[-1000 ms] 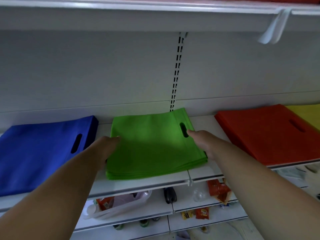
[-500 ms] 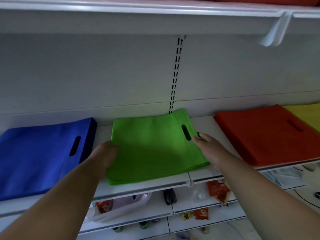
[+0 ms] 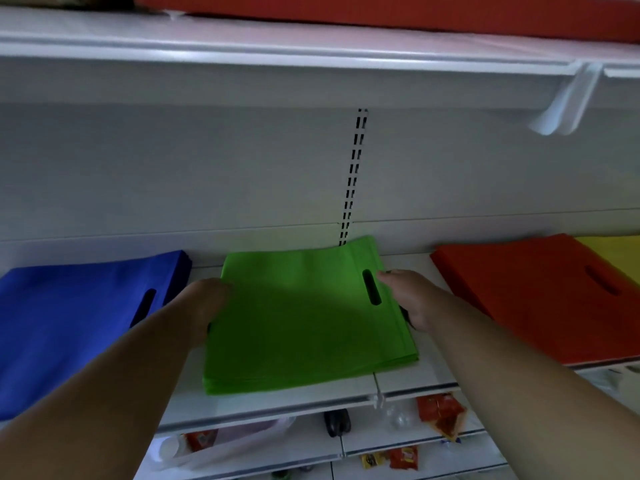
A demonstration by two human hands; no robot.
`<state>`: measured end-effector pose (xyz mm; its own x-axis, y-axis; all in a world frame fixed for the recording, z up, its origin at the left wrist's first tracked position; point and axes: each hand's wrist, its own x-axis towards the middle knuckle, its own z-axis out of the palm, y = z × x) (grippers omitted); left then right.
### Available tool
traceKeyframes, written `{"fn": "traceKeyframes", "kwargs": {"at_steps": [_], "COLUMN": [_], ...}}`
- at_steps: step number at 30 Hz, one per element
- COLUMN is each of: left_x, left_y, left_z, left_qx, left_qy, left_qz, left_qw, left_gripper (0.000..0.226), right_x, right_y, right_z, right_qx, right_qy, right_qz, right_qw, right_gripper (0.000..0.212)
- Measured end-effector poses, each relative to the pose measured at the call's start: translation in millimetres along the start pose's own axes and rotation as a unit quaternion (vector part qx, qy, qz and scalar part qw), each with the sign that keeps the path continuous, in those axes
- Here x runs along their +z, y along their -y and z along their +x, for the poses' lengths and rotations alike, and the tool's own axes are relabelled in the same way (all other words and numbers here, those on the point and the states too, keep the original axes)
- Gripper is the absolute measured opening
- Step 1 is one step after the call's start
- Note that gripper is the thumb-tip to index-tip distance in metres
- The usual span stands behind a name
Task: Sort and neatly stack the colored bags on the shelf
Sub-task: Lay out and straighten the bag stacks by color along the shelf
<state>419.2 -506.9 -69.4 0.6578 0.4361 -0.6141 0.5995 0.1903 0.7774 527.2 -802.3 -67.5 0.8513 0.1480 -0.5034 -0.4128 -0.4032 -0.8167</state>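
While both hands flank green stack [image 3: 304,320] | grip unclear | blue stack [image 3: 69,327] left | red stack [image 3: 540,299] right

**Both hands square up the green bags**

On the white shelf [image 3: 277,400], the left hand [image 3: 207,306] presses the green stack's [image 3: 304,323] left edge, and the right hand [image 3: 412,299] holds its right edge. A blue stack [image 3: 69,323] lies left; red [image 3: 540,292] and yellow [image 3: 616,254] stacks lie right.

Head camera faces the shelf [image 3: 277,405] closely, slightly downward.
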Motion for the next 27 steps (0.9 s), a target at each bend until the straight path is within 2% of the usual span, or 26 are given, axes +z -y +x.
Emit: {"fn": "traceKeyframes", "kwargs": {"at_steps": [3,7,9,11,15,17,19,22,24,27], "left_x": [-4,-7,-10,-13,-16,-22,-27,-26,-27,-35], "left_y": [0,10,12,14,15,25,43,72,83,95], "left_z": [16,18,19,23,18,6,-19,-63,-75,-68], "left_qx": [0.026,0.121,0.113,0.080,0.056,0.061,0.070,0.117,0.183,0.233], "left_qy": [-0.023,-0.062,-0.075,-0.062,-0.040,-0.060,-0.064,-0.040,-0.007,-0.010], "left_qz": [0.018,0.078,0.109,0.126,0.066,0.094,0.126,0.161,0.254,0.360], "left_qw": [0.999,0.988,0.985,0.987,0.995,0.992,0.988,0.979,0.950,0.903], "left_gripper": [0.025,0.048,0.044,0.032,0.028,0.042,0.048,0.025,0.044,0.078], "right_x": [5,9,13,15,7,-1,-11,-19,-19,-18], "right_y": [10,5,2,-3,-19,-34,-54,-74,-79,-79], "right_z": [12,16,15,15,3,-21,-47,-71,-72,-69], "right_qx": [-0.031,-0.088,-0.112,-0.115,-0.134,-0.161,-0.182,-0.222,-0.247,-0.293], "right_qy": [-0.012,-0.011,-0.015,-0.024,-0.054,-0.038,-0.007,0.050,0.040,-0.007], "right_qz": [-0.056,-0.032,-0.047,-0.084,-0.093,-0.126,-0.184,-0.224,-0.261,-0.268], "right_qw": [0.998,0.996,0.992,0.989,0.985,0.978,0.966,0.948,0.932,0.918], "right_gripper": [0.047,0.029,0.030,0.037,0.057,0.061,0.075,0.100,0.107,0.097]}}
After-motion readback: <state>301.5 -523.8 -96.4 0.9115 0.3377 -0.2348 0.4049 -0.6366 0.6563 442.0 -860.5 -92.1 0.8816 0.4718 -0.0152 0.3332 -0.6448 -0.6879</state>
